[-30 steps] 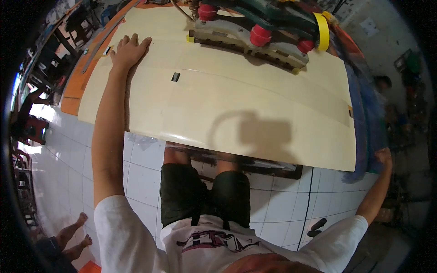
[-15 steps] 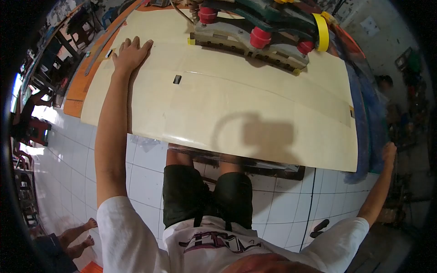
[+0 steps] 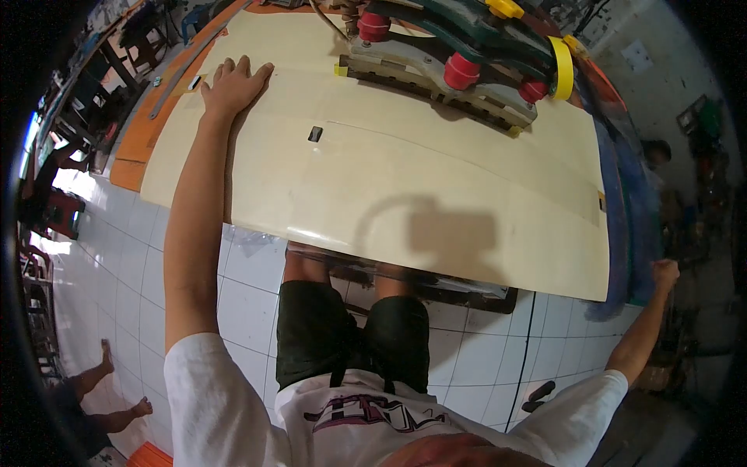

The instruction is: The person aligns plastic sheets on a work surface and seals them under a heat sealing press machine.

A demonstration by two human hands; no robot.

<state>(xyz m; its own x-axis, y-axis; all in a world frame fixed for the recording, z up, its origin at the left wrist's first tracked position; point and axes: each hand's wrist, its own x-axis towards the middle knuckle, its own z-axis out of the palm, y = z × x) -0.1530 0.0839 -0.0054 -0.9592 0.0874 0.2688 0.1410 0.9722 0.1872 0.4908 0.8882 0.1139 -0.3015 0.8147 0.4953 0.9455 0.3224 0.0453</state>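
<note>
My left hand (image 3: 236, 86) lies flat, fingers spread, on a large cream sheet (image 3: 389, 175) near its far left edge. A small black rectangle (image 3: 314, 134) marks the sheet to the right of that hand. Out at the right, my right hand (image 3: 665, 274) is closed in a fist beside a blue, blurred sheet-like piece (image 3: 632, 210); what it grips is hidden. A dark green machine head (image 3: 436, 39) with red knobs (image 3: 461, 71) and a long metal bar (image 3: 436, 93) stands over the far part of the cream sheet.
An orange-brown board (image 3: 134, 159) shows under the sheet's left side, with a metal strip (image 3: 175, 82) on it. A yellow ring (image 3: 561, 68) sits at the machine's right end. Another person's bare legs (image 3: 97, 366) are at lower left. White tiles (image 3: 249, 307) cover the floor.
The view has shifted slightly, so the machine and left hand appear a little further right. My right hand appears slightly lower. The other person's feet at lower left have moved apart.
</note>
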